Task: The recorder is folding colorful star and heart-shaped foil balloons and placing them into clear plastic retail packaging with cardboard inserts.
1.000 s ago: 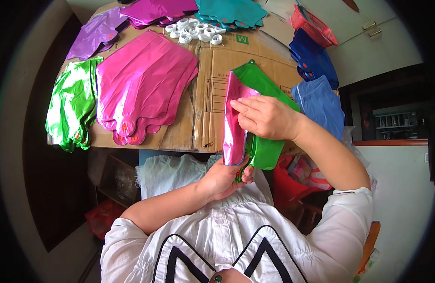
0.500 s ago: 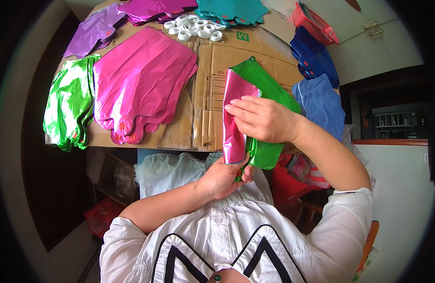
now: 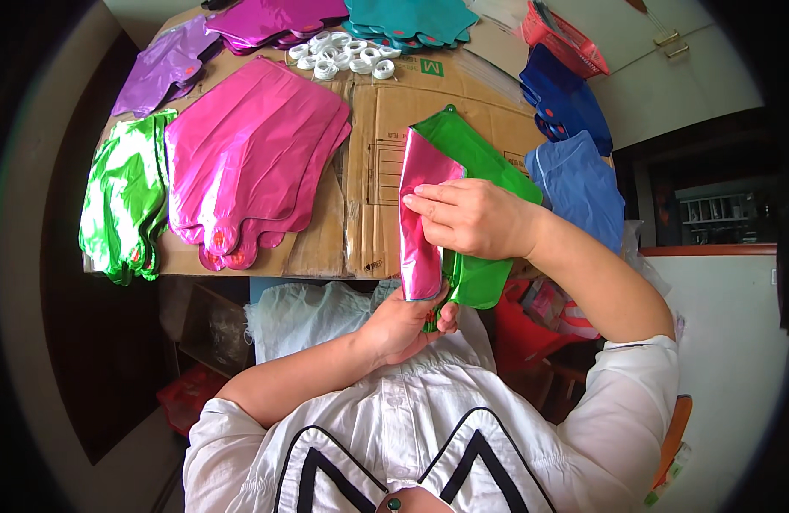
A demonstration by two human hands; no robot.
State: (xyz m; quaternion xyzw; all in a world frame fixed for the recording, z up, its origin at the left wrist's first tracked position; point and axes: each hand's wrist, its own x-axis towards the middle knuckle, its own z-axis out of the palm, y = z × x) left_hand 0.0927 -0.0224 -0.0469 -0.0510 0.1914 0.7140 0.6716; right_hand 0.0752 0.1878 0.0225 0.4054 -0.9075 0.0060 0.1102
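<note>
A flat pink foil balloon [image 3: 422, 158], folded into a narrow strip, lies against a flat green foil balloon [image 3: 497, 162] in front of me at the table's edge. My left hand [image 3: 409, 325] is closed round their lower ends, thumb on top. Across the middle of the pink strip lies my right hand [image 3: 471, 218], its fingers together and pressed on the foil; its thumb is hidden. The green sheet spreads out behind and to the right of that hand.
Cardboard [image 3: 373, 222] covers the table. On it lie pink foil balloons [image 3: 249, 154], green ones [image 3: 125, 192], purple ones [image 3: 159, 77], teal ones [image 3: 411, 19], dark blue ones [image 3: 565, 90] and a light blue pile [image 3: 578, 184]. White ribbon rolls [image 3: 343, 56] and a red basket [image 3: 565, 38] stand farther back.
The right fingers have slid slightly left and down on the pink strip. The whole view has shifted a little; both hands keep their hold.
</note>
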